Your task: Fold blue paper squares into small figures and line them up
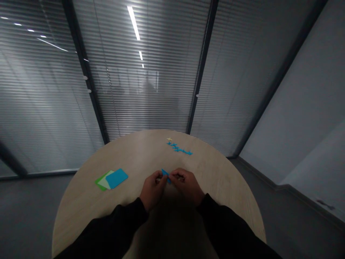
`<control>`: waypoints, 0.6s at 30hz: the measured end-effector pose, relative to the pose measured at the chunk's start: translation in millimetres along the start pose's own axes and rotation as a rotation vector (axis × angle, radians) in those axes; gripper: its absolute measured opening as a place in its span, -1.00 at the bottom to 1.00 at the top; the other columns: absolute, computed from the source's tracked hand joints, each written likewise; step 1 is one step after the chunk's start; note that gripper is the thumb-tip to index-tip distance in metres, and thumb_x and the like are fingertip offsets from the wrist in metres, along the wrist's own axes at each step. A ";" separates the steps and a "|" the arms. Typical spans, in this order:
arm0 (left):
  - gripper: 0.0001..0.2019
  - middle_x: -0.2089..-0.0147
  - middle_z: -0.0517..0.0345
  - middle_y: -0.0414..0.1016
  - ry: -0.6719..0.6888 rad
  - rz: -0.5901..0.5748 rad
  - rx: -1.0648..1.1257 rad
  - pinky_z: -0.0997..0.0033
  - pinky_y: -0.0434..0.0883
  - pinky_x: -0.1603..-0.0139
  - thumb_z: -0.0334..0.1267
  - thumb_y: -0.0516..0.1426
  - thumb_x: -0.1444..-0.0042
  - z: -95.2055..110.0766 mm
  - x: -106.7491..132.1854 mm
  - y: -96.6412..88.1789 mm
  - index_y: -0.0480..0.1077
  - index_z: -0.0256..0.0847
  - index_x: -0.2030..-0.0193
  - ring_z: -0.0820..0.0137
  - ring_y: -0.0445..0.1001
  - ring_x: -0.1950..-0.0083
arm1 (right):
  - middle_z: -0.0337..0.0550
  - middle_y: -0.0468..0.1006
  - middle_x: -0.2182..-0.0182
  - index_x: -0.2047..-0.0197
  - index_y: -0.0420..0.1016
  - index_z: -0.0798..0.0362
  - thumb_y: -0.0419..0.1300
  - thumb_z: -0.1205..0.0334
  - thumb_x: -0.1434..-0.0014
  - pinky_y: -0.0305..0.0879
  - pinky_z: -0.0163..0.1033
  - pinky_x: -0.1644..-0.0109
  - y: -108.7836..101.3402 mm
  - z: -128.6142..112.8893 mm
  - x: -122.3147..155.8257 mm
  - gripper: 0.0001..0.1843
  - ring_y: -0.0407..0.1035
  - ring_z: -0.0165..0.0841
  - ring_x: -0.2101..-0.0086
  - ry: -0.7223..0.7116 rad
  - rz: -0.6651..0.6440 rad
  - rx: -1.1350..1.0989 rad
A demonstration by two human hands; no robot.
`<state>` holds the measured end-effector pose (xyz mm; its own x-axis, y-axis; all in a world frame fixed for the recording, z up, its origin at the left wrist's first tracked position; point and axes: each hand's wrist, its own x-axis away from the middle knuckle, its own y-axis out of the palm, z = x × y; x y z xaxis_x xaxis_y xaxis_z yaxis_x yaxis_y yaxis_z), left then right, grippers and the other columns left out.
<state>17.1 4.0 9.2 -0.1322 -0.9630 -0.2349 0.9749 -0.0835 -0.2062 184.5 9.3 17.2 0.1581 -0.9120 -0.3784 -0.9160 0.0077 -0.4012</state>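
Observation:
Between my two hands, above the middle of the round table, is a small folded piece of blue paper [165,173]. My left hand [154,187] pinches its left side between thumb and fingers. On the opposite side, my right hand [186,184] grips the paper with thumb and curled fingertips. My fingers hide part of the folds. Farther back lies a row of several small blue folded paper stars [176,148], with one yellowish folded paper star [169,139] at its far end.
On the left of the round wooden table [81,201] lies a fanned stack of paper squares: blue [116,178] on top, pale green [104,182] and bright green [99,180] beneath. Glass panels with blinds [151,104] stand behind the table, and a wall [302,118] is at the right.

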 end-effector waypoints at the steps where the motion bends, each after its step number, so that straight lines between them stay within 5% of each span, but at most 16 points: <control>1: -0.71 0.41 0.16 0.50 0.002 0.005 -0.008 0.43 0.30 0.40 -0.02 0.13 -0.17 0.1 0.0 -0.1 0.44 -0.22 0.34 0.37 0.42 0.41 | -0.19 0.51 0.45 0.38 0.55 0.07 0.24 0.12 -0.18 0.29 -0.31 0.35 -0.1 -0.6 0.2 -0.80 0.37 -0.38 0.42 -0.002 0.000 0.012; 9: -0.66 0.53 0.25 0.37 -0.014 -0.106 -0.108 0.48 0.17 0.51 0.04 0.14 -0.16 -6.7 -0.8 -0.9 0.44 -0.24 0.34 0.44 0.28 0.53 | -0.21 0.51 0.46 0.32 0.53 0.07 0.24 0.10 -0.17 0.28 -0.31 0.36 -4.8 -4.6 0.4 -0.80 0.36 -0.39 0.44 0.084 -0.089 -0.062; 18: -0.67 0.37 0.10 0.55 -0.010 -0.121 -0.064 0.44 0.28 0.41 0.00 0.15 -0.19 -5.8 -1.7 -2.5 0.52 -0.26 0.27 0.38 0.42 0.43 | -0.27 0.43 0.53 0.35 0.46 0.07 0.21 0.00 -0.20 0.23 -0.32 0.41 1.8 0.9 -0.1 -0.72 0.30 -0.41 0.51 0.159 -0.042 -0.154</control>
<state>13.8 7.3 4.5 -0.2460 -0.9495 -0.1948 0.9386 -0.1832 -0.2923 183.2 9.7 15.7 0.1484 -0.9635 -0.2228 -0.9571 -0.0833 -0.2775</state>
